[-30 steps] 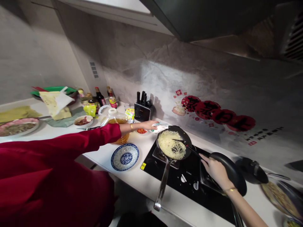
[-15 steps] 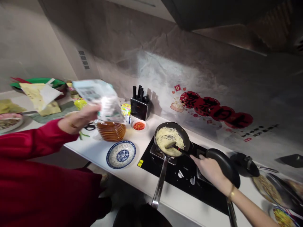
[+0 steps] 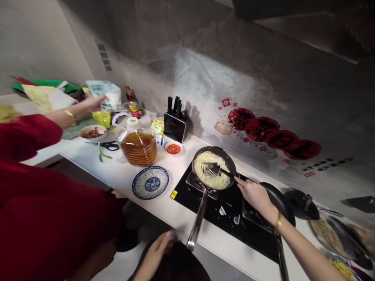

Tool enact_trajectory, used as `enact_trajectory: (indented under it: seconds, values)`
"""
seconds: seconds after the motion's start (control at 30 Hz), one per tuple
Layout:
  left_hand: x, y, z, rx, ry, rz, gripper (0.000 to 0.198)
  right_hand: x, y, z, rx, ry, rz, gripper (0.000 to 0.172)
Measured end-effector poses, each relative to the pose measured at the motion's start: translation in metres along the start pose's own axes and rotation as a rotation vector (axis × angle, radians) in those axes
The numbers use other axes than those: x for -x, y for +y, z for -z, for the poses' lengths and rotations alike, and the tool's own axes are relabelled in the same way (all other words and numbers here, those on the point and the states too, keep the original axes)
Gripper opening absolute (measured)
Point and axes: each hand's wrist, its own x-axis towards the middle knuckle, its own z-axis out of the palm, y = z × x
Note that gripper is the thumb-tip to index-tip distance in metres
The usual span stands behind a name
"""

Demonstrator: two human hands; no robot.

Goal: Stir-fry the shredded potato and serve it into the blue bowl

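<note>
My right hand (image 3: 256, 197) is closed around the dark handle of a spatula (image 3: 227, 172). The spatula's head is down among pale thin shreds (image 3: 215, 181) in a frying pan (image 3: 231, 162), which sits on the left burner of a black cooktop (image 3: 202, 210). The shreds look like potato, though I cannot be sure. Low in the view, my left hand (image 3: 158, 249) has its fingers stretched out, partly blurred, with nothing visible in them. It is just left of the pan's metal handle (image 3: 197, 220) and apart from it.
A person in red sleeves stands at left, one hand (image 3: 95, 102) on a white-and-blue bag (image 3: 109, 95). Nearby are an oil jug (image 3: 139, 148), a blue-patterned plate (image 3: 150, 182), chopped red chili (image 3: 173, 148), a knife block (image 3: 175, 127) and scissors (image 3: 109, 146). A second pan (image 3: 278, 201) sits right.
The other person's bag moved left and back, away from above the oil jug. My left hand came into view at the bottom. The spatula shifted within the shreds, which are now more spread out.
</note>
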Motion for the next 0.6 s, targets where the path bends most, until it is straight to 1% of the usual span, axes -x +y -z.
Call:
enact_trajectory:
  seconds: [0.03,0.1,0.13,0.17,0.23,0.33,0.4,0.47,0.5,0.53,0.6]
  values:
    - [-0.006,-0.008,-0.018,0.073,-0.131,0.08,0.071,-0.018,-0.008,-0.002,0.004,0.005,-0.019,0.042]
    - [-0.02,-0.012,-0.048,0.267,-0.399,0.24,0.072,-0.046,-0.02,-0.009,-0.019,-0.02,-0.006,0.043]
    - [-0.026,-0.011,-0.059,0.364,-0.477,0.294,0.07,-0.052,-0.021,-0.012,-0.044,-0.038,0.027,0.042]
    - [-0.03,-0.011,-0.068,0.448,-0.506,0.325,0.067,-0.053,-0.018,-0.014,-0.074,-0.055,0.066,0.042]
    - [-0.034,-0.01,-0.079,0.558,-0.523,0.347,0.06,-0.036,0.0,-0.014,-0.137,-0.076,0.131,0.04]
    - [-0.031,-0.012,-0.084,0.584,-0.533,0.341,0.055,0.01,0.036,-0.002,-0.202,-0.081,0.165,0.04]
    - [-0.029,-0.013,-0.083,0.573,-0.538,0.338,0.055,0.038,0.048,0.007,-0.198,-0.089,0.159,0.04]
    - [-0.029,-0.013,-0.082,0.572,-0.541,0.331,0.055,0.052,0.043,0.008,-0.156,-0.108,0.124,0.04]
    - [-0.03,-0.014,-0.082,0.574,-0.54,0.325,0.055,0.054,0.037,0.005,-0.122,-0.112,0.1,0.04]
    - [-0.031,-0.014,-0.082,0.574,-0.539,0.323,0.055,0.052,0.028,-0.001,-0.081,-0.104,0.076,0.04]
    - [-0.032,-0.016,-0.083,0.565,-0.541,0.324,0.056,0.037,0.012,-0.015,0.011,-0.051,0.03,0.042]
